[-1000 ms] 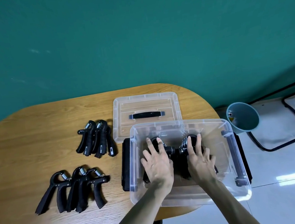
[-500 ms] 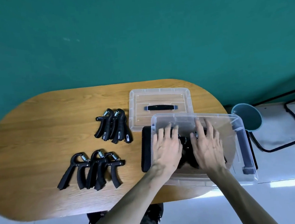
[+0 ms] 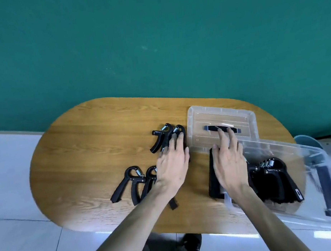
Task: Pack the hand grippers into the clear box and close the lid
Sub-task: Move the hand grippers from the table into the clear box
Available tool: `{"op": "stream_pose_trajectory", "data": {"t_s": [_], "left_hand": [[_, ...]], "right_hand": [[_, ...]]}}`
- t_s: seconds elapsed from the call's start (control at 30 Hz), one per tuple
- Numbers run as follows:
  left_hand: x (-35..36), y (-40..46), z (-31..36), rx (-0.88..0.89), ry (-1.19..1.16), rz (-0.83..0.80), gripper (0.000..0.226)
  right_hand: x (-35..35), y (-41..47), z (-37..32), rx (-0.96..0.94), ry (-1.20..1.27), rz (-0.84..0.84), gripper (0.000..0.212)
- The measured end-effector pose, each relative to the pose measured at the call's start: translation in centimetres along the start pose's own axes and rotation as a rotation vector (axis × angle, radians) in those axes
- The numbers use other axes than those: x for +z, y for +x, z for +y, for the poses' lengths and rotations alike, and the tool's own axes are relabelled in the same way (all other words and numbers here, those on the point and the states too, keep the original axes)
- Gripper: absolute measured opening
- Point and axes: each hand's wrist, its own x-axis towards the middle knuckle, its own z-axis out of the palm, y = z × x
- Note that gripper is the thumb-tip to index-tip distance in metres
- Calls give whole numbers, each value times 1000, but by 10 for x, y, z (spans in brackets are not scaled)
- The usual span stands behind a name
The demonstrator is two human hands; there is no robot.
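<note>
Teal wall [image 3: 153,36] stood behind oval wood table [image 3: 94,147]. Clear box [image 3: 295,154] at right edge held hand grippers [image 3: 273,178]; lid [image 3: 220,118] lay behind it. Left hand [image 3: 173,162], fingers straight, reached over far grippers [image 3: 161,137]. Right hand [image 3: 228,159], fingers spread, hovered over box's left end, holding nothing.

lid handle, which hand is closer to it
Right. The right hand has its fingertips at the lid handle; the left hand is off to its left, over the hand grippers.
</note>
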Motion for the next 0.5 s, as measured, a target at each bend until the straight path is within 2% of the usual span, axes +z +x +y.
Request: {"op": "stream_pose_trajectory", "data": {"t_s": [0.17,0.33,0.5], "left_hand": [[-12,-7,-69,-82,28,-52,52],[-9,-16,-127,-163,41,-155,56],[7,-27,-168,-222,23,-305,60]], "right_hand": [[26,7,-53,-33,0,-55,46],[61,11,-89,-74,-143,-163,54],[90,7,-114,-16,-91,-150,46]]}}
